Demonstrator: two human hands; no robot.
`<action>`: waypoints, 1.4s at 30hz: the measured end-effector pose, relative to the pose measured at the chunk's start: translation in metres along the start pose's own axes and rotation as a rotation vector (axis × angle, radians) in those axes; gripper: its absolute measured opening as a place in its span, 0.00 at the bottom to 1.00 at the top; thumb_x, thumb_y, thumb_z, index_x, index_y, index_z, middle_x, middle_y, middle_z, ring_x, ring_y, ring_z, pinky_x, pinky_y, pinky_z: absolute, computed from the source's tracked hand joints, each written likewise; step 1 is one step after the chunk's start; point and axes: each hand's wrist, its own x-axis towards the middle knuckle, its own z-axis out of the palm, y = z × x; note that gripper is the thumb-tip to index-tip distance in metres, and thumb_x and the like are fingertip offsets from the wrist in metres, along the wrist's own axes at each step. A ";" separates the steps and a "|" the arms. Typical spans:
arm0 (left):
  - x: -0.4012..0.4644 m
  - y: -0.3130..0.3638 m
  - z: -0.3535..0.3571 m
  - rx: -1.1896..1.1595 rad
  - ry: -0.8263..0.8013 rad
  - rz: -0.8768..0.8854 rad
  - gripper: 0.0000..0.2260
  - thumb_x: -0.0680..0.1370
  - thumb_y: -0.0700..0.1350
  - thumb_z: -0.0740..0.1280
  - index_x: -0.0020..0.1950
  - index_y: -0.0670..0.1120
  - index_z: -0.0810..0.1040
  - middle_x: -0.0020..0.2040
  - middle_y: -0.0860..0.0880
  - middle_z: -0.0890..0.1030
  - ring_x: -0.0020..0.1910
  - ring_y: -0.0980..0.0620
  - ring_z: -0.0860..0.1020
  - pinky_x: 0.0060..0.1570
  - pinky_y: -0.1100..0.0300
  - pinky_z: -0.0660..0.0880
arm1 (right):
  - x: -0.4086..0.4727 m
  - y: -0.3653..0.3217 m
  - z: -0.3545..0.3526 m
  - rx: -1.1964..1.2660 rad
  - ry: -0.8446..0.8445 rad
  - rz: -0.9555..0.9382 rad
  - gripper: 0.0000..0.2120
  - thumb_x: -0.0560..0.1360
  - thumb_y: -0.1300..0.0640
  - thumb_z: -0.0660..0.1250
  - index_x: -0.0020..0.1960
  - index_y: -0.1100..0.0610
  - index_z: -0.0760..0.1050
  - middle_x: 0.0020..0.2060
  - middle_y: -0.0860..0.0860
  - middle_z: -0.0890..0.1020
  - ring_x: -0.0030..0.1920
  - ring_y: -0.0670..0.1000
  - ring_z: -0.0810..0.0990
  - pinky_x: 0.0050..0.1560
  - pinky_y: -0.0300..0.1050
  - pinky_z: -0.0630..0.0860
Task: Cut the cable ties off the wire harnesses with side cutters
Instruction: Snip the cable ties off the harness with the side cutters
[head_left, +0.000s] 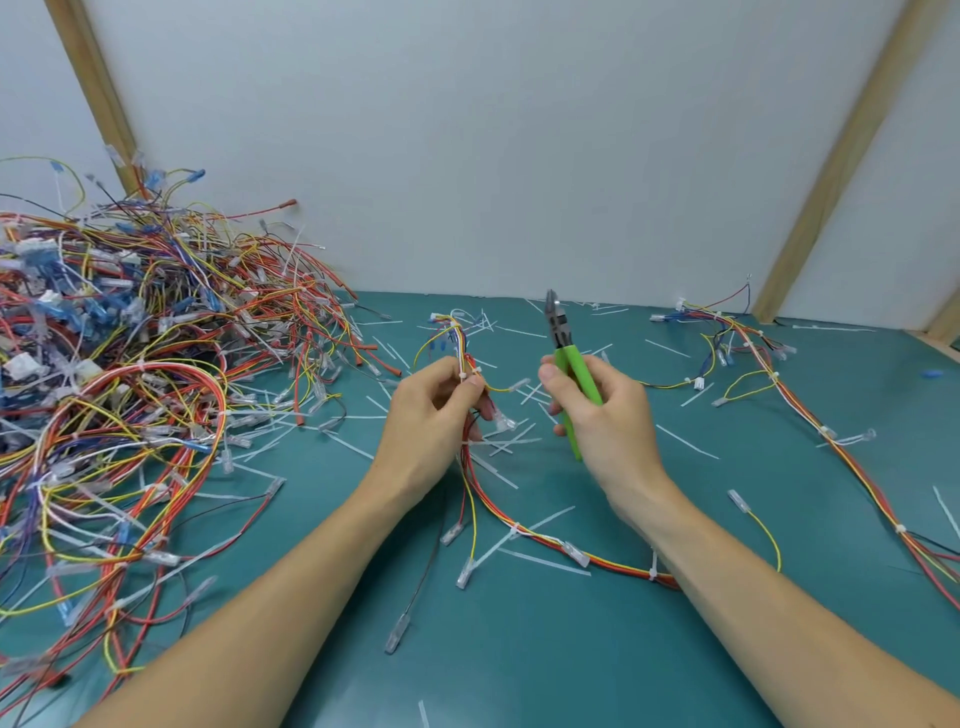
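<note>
Here, in the head view, the left hand (434, 410) pinches a wire harness (470, 478) near its top between thumb and curled fingers, the bundle rising above the fist and trailing down across the teal mat (519, 649) under the right forearm; just beside it, apart, the right hand (597, 410) grips one pair of green-handled side cutters (566, 364), nose pointing up, blades nearly closed; a white cable tie (462, 375) sits on the held harness at the left thumb; one second harness (810, 405) lies far right; a large heap of harnesses (130, 364) fills the left, uncountable; cut tie strips (514, 441) scatter between.
</note>
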 end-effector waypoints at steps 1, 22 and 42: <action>0.000 0.000 0.000 -0.024 0.014 -0.017 0.12 0.83 0.41 0.63 0.41 0.37 0.76 0.35 0.42 0.81 0.29 0.53 0.76 0.32 0.64 0.75 | 0.002 0.002 -0.002 -0.010 0.006 0.031 0.01 0.78 0.53 0.73 0.48 0.50 0.82 0.33 0.40 0.81 0.36 0.43 0.78 0.41 0.45 0.75; 0.011 -0.001 -0.012 -0.526 -0.013 -0.238 0.13 0.81 0.36 0.66 0.65 0.39 0.78 0.52 0.45 0.82 0.49 0.50 0.85 0.41 0.62 0.80 | -0.003 0.000 0.000 0.143 -0.336 0.258 0.09 0.75 0.63 0.76 0.53 0.57 0.79 0.44 0.55 0.86 0.35 0.47 0.81 0.34 0.42 0.79; 0.004 -0.008 0.001 0.057 0.054 -0.043 0.08 0.79 0.49 0.71 0.43 0.47 0.85 0.33 0.49 0.83 0.33 0.54 0.81 0.34 0.64 0.74 | 0.001 0.012 0.003 -0.073 -0.184 0.070 0.12 0.75 0.66 0.75 0.50 0.51 0.78 0.34 0.41 0.85 0.36 0.39 0.82 0.34 0.35 0.76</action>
